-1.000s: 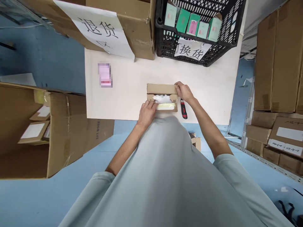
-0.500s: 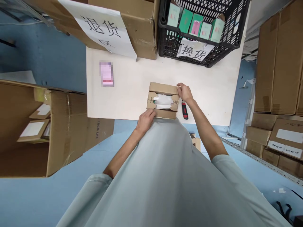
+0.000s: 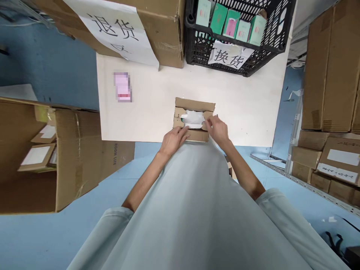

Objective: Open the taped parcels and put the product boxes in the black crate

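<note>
A small cardboard box [image 3: 179, 114] lies on the white table near its front edge, flaps folded open. White wrapping [image 3: 194, 119] fills its opening, with a bit of green at its left end. My left hand [image 3: 173, 142] grips the box's front left corner, fingers over the near flap. At the right end, my right hand [image 3: 218, 130] has its fingers bent and closed on the short side flap, beside the wrapping. The red and black utility knife is hidden behind my right hand.
A white table [image 3: 146, 108] bears a pixelated pink item [image 3: 123, 87] at left. Behind stand a large carton [image 3: 165, 45] with a paper sign and a black crate [image 3: 197, 48] of green and white boxes. An open carton [image 3: 78, 161] is at left; stacked cartons [image 3: 317, 82] stand right.
My right hand has moved from the far right corner down and inward to the right side flap, covering the knife. My left fingers have shifted slightly further over the near flap. The far flap stands more open.
</note>
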A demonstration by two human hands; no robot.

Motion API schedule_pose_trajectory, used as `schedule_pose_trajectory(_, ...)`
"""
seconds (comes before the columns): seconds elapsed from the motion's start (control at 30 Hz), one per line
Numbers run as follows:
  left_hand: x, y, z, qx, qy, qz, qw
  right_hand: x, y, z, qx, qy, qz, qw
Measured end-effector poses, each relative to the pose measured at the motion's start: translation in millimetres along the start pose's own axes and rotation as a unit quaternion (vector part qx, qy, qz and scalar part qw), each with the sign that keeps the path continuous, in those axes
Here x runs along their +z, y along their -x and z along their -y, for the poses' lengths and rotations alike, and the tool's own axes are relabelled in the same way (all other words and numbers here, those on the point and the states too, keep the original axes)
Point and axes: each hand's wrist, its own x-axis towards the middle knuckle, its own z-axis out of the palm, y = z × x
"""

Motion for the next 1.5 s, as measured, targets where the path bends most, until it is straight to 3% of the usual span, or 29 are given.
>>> schedule_pose_trajectory(0.1, -1.9, -17, -3, -0.025, -0.045, 0.004, 0.999, 9, 12, 13, -0.021, 0.046, 0.083, 0.995)
schedule_pose_trajectory(0.23, -9.8, -34, -2, -0.027, -0.09, 0.022, 0.995, 14, 5, 23, -0.011, 0.087, 0.119, 0.989)
schedule_pose_trajectory(0.33, -22.4, -29, 1, -0.022, -0.092, 0.006, 0.995, 7, 3, 22, -0.015, 0.075, 0.104, 0.992)
schedule_pose_trajectory(0.47, -35.5, -10, 19, -0.065, -0.044, -0.066, 0.995, -8, 21, 4, 0.02, 0.058, 0.052, 0.997)
schedule_pose_trajectory(0.67, -32.1, 3, 41, -0.09, 0.014, -0.168, 0.982, -3, 44, -19, 0.035, 0.04, -0.002, 0.999)
schedule_pose_trajectory(0.8, -36.9, -4, 32, -0.074, -0.011, -0.106, 0.992, 12, 34, -6, -0.09, 0.007, -0.036, 0.995)
schedule_pose_trajectory(0.97, -47.8, -24, 13, -0.049, -0.031, -0.014, 0.998, 17, 12, 9, -0.158, 0.081, 0.028, 0.984)
schedule_pose_trajectory(1.13, -42.5, -44, 8, -0.058, -0.099, 0.044, 0.992, 13, 13, 5, -0.139, 0.11, -0.006, 0.984)
schedule_pose_trajectory(1.3, -33.5, -40, 20, -0.058, -0.071, 0.0, 0.996, 11, 27, -17, -0.079, 0.089, -0.036, 0.992)
schedule_pose_trajectory(1.5, -19.5, -38, 42, -0.186, 0.058, -0.021, 0.981, 32, 31, -36, -0.039, 0.068, -0.041, 0.996)
